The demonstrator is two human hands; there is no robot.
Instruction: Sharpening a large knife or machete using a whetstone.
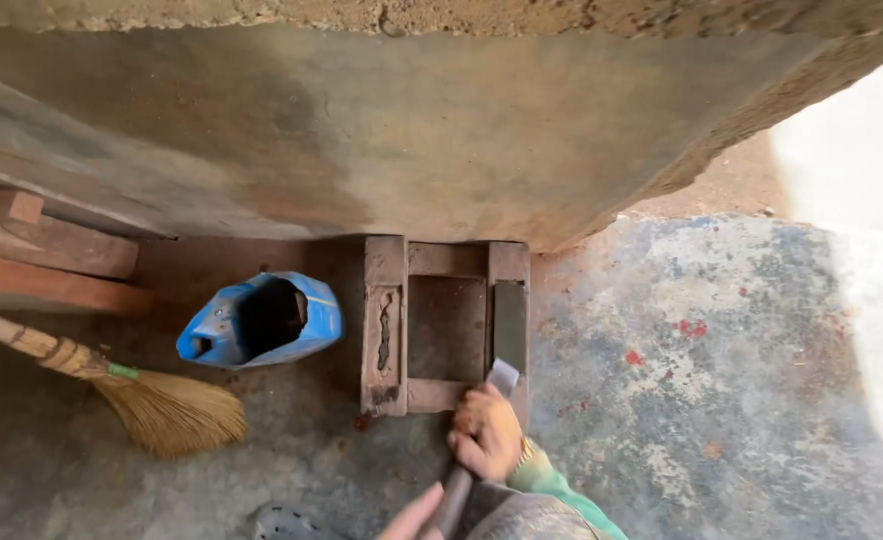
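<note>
A small wooden frame (386,330) lies on the concrete floor against the base of a wall. My right hand (487,432), in a green sleeve, grips the dark handle of a tool (456,495) close to its pale metal head (504,377). That head rests at the frame's near right corner. My left hand (412,516) shows only partly at the bottom edge and lies on the lower part of the same handle. How firmly it is closed around the handle is hidden.
A blue plastic jug with a cut-open side (262,320) lies left of the frame. A straw broom (167,410) and stacked wooden planks (52,262) sit further left. The plastered wall (412,130) rises behind. A pale perforated object (282,523) peeks in at the bottom.
</note>
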